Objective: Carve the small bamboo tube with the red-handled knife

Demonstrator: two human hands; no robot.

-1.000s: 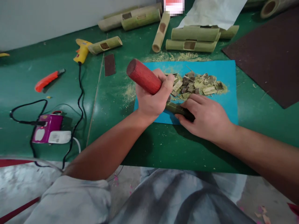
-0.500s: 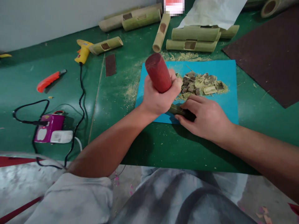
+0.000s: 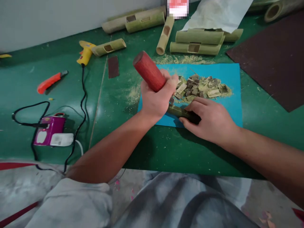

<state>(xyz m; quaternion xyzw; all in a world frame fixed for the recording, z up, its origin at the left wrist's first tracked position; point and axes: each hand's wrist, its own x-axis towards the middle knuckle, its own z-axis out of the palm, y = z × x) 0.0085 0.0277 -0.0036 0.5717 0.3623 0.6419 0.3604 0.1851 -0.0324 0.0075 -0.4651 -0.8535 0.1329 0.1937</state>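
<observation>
Hands doing all the work here: the left hand is wrapped tight around a red wooden handle, fist fully closed on it, with the free end tilted up and away to the left, so whatever working end it has points down under the fist and can't be seen. Just right of that fist, the right hand lies flat with its fingers closed down over a dark bamboo piece, pinning it to the blue mat, probably so it doesn't roll or skid while the tool bears on it. The bamboo piece sits between the two hands, its bare end poking out right below the left fist. Just beyond both grips there's a heap of bamboo chips on the mat, looks like offcuts pushed out of the way. Farther past the handle lie several bamboo tubes with square holes cut in them. Well off to the left of the left arm are a yellow glue gun, an orange utility knife and a purple charger with its black cord.
</observation>
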